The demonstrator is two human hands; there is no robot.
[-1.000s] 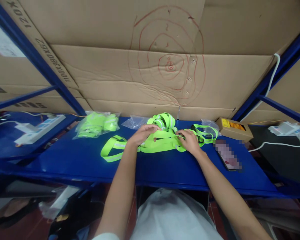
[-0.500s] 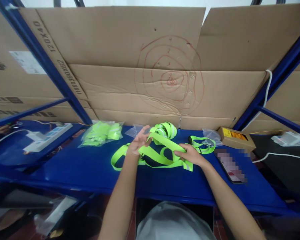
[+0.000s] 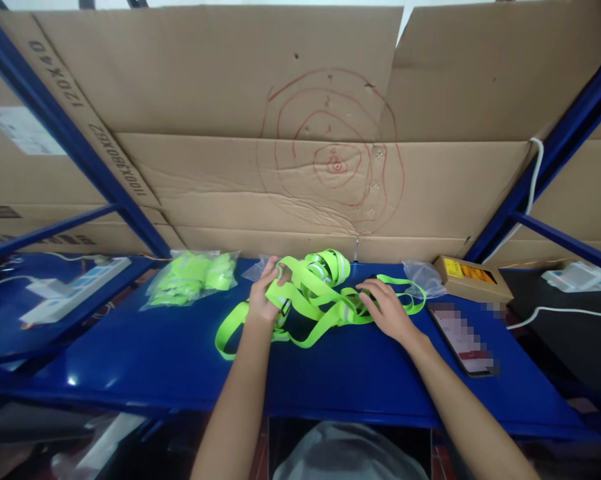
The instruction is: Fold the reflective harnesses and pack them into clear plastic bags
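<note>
The left hand (image 3: pixel 264 297) is closed on a fold of the neon green strap (image 3: pixel 314 293), thumb and fingers pinching it just off the desk (image 3: pixel 155 347). The right hand (image 3: pixel 387 308) lies palm down with its fingers spread flat over the far loops, pressing rather than gripping. The strap sits mid-desk between the two hands in a loose heap, with grey reflective patches along it, one long loop trailing towards the near left and a thinner loop running out to the right.

To my eye this is the gathering stage: one end is lifted while the rest is pinned so that it cannot slide. Whatever comes after, I would say it calls for keeping the bands flat and untwisted, since several loops cross one another and could easily snag.

As for containers, a clear plastic bag (image 3: pixel 193 277) to the left holds more folded green straps. A second clear bag (image 3: pixel 257 269) peeks out behind the left hand, and a crumpled one (image 3: pixel 423 277) lies beyond the right hand; both look empty. A small cardboard box (image 3: pixel 473 279) with a yellow label stands at the right, and I cannot tell what it holds. A phone (image 3: pixel 463 337) lies just in front of it. A cardboard sheet (image 3: pixel 205 180) with red rings drawn on it backs the desk, and a white power strip (image 3: pixel 75 287) rests on the lower shelf to the left.
</note>
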